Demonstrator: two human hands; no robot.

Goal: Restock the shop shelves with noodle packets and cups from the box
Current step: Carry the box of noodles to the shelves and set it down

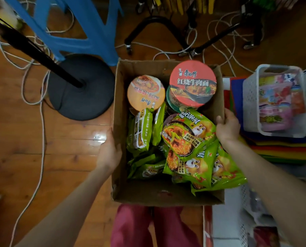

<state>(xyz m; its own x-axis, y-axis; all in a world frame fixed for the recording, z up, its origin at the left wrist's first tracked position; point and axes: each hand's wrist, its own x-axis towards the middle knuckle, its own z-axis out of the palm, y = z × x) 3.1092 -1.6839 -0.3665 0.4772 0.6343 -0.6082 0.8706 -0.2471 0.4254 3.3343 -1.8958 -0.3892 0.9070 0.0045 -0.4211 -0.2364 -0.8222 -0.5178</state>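
Note:
An open cardboard box [120, 97] is held above the wooden floor in front of my legs. Inside stand a red-lidded noodle cup [193, 82] on top of a green-rimmed one, and an orange-lidded cup [146, 93] to its left. Several green noodle packets [187, 138] fill the near half, some spilling over the right wall. My left hand [108, 148] presses flat against the box's left wall. My right hand [227, 127] grips the right wall, thumb over the rim.
A black round lamp base [81, 86] with a slanted pole stands left of the box. Behind it is a blue plastic stool [88, 38]. White cables trail over the floor. On the right sit a white basket [252, 97] of pink goods, coloured stacked sheets [282, 150] and white shelving.

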